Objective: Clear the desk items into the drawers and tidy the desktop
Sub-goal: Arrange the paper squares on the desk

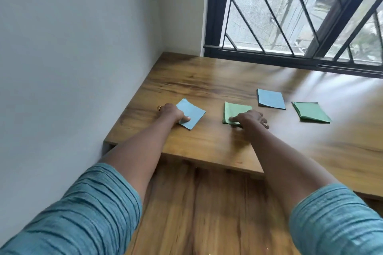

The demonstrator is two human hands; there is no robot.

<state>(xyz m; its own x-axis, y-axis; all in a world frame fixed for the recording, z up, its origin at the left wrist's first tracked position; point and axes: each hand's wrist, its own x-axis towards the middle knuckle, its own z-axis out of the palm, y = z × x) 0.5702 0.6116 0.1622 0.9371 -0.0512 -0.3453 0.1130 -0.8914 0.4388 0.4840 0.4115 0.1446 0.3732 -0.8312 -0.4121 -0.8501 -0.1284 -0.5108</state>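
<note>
Head view: on the counter (207,76), the left hand (173,113) pinches the blue paper stack's (192,111) near corner and the right hand (250,119) grips the light-green paper stack (236,109). Clamp each stack's full thickness so no sheets slide off.

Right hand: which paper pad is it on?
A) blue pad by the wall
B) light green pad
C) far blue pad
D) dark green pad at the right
B: the right hand lies on the near corner of the light green pad, while the left hand pinches the blue pad by the wall.
</note>
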